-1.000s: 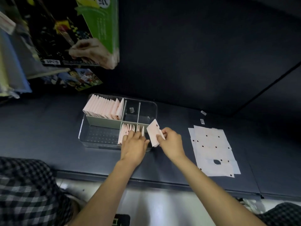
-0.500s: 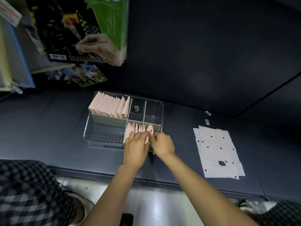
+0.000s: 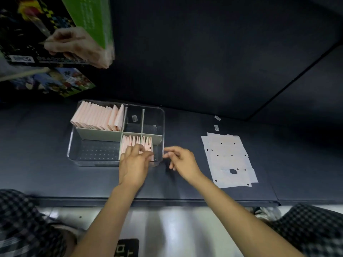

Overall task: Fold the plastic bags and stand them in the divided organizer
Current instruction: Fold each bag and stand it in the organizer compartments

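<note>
Folded bags (image 3: 137, 145) stand in the clear organizer (image 3: 74, 141) on a dark table (image 3: 37, 164).
Left hand (image 3: 134, 164) rests fingers on them; right hand (image 3: 181, 160) hovers loosely open, beside flat bags (image 3: 228, 158).

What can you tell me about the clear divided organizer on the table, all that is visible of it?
The divided organizer is a clear plastic tray with rounded corners, flat on the dark table. Pale dividers split it into compartments. The far left compartment is packed with upright folded pink bags; the near right one holds a shorter row, where the left hand rests its fingers. The near left compartment shows a dotted floor. The right hand hovers beside its right wall.
</note>
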### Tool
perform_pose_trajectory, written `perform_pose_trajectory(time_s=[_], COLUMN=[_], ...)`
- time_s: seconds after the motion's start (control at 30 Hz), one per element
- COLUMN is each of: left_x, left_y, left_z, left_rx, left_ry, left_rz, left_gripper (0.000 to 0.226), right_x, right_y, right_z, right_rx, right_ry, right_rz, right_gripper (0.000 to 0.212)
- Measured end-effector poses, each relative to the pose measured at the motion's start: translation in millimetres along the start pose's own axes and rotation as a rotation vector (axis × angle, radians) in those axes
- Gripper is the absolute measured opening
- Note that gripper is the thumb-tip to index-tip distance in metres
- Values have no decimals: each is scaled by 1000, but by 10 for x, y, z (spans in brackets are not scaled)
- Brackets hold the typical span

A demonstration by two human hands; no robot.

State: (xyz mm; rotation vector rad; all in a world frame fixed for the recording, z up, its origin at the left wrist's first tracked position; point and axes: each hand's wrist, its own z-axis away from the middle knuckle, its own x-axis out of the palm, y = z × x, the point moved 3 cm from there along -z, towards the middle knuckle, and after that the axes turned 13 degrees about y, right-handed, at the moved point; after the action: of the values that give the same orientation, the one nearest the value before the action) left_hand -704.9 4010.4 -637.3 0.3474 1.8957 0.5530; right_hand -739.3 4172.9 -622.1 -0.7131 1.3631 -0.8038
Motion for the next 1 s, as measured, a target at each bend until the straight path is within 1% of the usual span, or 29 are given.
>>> perform_pose_trajectory(time_s=[0.1,0.13,0.2,0.27,0.3,0.37,0.43,0.5,0.57,0.63,0.67,0.77,0.87,0.9,0.97,1.0], left_x=[11,11,4,-8,-13,1,58,171,324,443,478,537,553,556,555,552], left_y=[18,32,96,210,287,470,637,742,747,673,628,518,474,464,455,453], left_z=[19,25,43,69,86,134,211,331,486,632,690,779,805,811,827,836], left_rx=[-6,-8,-2,47,92,198,280,313,321,300,282,254,273,275,272,268], left_ry=[17,20,31,57,72,62,-19,-156,-295,-379,-410,-457,-486,-493,-502,-511], left_rz=[-50,-57,-66,-52,-26,64,162,193,170,144,124,80,45,43,48,51], left_gripper=[19,19,17,16,15,16,15,18,25,30,31,32,33,34,35,36], right_x=[-507,-688,-1010,-1235,-1299,-1350,-1359,-1364,-1361,-1354,-1355,-1393,-1493,-1533,-1604,-1622], right_y=[453,632,978,1248,1352,1507,1594,1633,1646,1653,1656,1686,1709,1709,1709,1702], right_z=[72,90,135,204,240,316,367,366,332,303,299,284,278,290,333,350], right_rx=[7,27,119,213,237,246,239,237,228,221,220,226,236,247,276,277], right_ry=[167,216,279,297,297,292,318,368,396,408,415,385,283,280,333,365], right_rz=[169,250,424,520,513,459,406,334,303,291,281,232,148,116,64,62], right_gripper=[19,20,30,43,47,45,38,28,15,7,6,8,21,20,15,16])
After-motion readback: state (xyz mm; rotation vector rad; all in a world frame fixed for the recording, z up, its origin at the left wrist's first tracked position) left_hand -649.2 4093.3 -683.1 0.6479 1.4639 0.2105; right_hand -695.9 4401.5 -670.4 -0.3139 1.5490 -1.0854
